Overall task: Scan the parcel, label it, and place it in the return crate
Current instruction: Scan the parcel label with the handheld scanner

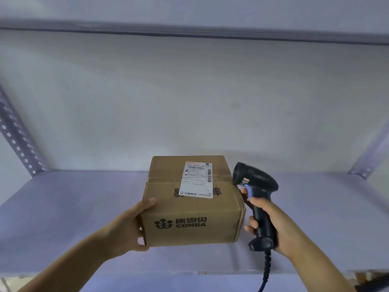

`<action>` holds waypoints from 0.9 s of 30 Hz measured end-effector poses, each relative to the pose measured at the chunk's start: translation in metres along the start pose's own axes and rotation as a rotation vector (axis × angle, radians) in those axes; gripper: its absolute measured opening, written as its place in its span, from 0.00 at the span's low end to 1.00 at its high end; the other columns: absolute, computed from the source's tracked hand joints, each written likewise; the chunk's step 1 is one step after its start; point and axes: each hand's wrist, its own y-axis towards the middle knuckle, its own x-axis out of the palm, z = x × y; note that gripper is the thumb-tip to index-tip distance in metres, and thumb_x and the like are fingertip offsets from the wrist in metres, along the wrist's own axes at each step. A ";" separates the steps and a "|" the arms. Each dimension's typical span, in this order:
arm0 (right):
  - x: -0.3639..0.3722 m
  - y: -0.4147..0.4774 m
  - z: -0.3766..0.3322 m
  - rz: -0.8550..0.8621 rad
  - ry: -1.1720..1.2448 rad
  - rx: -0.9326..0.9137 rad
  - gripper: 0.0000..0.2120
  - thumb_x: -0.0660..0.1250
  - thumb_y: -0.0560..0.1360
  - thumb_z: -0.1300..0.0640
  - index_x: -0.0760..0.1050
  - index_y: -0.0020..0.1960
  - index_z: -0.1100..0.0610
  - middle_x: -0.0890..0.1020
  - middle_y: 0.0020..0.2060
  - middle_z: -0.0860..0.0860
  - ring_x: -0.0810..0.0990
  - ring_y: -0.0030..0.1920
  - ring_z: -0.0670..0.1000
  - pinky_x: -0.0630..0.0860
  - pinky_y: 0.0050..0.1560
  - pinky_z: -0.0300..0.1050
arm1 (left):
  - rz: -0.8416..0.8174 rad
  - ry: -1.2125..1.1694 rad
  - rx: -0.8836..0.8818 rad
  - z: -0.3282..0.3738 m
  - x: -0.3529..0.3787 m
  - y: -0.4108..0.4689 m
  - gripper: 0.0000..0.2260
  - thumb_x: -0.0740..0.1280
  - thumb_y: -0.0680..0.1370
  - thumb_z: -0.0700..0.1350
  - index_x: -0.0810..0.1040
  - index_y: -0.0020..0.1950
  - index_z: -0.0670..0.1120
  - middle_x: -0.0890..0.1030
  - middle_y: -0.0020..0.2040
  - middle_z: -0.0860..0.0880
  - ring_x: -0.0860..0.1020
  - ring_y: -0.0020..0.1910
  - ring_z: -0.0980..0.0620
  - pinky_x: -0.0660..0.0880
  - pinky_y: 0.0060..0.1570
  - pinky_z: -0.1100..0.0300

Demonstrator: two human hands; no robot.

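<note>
A pale metal shelf (63, 218) fills the view, with perforated uprights at both sides and another deck above. On it, near the front edge, sits the parcel (189, 220), a brown cardboard box printed CONBA on its near face, top seam taped. A white shipping label (196, 179) lies across that seam, barcodes facing up.

The left hand (130, 226) clasps the parcel's left end, thumb on the top edge and fingers round the side; whether it bears the weight or only steadies it cannot be told. The right hand (267, 220) is closed round the grip of a black corded scanner (255, 186), forefinger on the blue trigger. The scanner head sits just beside the parcel's upper right edge, its nose turned toward the box.

No return crate shows, nor any fresh label.

The likely trouble is a failed read: the scanner is very near and low against the box's side, so its beam may miss the barcodes on top. The cable hanging below could also snag the shelf's front edge.
</note>
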 end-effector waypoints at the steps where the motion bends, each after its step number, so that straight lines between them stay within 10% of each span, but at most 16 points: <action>1: 0.000 -0.001 0.001 -0.020 -0.028 -0.006 0.20 0.75 0.64 0.52 0.82 0.56 0.50 0.85 0.45 0.47 0.74 0.24 0.49 0.80 0.34 0.45 | 0.003 0.008 -0.004 0.001 -0.001 -0.002 0.30 0.74 0.59 0.60 0.79 0.57 0.48 0.79 0.53 0.37 0.74 0.48 0.40 0.75 0.46 0.45; 15: 0.010 -0.024 -0.079 0.019 -0.866 -0.325 0.03 0.74 0.69 0.54 0.82 0.41 0.52 0.73 0.19 0.47 0.69 0.22 0.47 0.71 0.28 0.37 | 0.156 0.194 0.445 0.030 -0.024 -0.017 0.36 0.72 0.59 0.56 0.71 0.66 0.51 0.84 0.54 0.51 0.83 0.49 0.54 0.76 0.49 0.50; 27: 0.014 -0.022 -0.078 0.079 -1.295 -0.487 0.09 0.71 0.70 0.55 0.73 0.34 0.50 0.72 0.22 0.42 0.65 0.23 0.43 0.65 0.25 0.31 | 0.115 0.253 0.521 0.037 -0.012 -0.029 0.40 0.73 0.60 0.54 0.66 0.71 0.51 0.82 0.60 0.51 0.80 0.57 0.50 0.74 0.57 0.47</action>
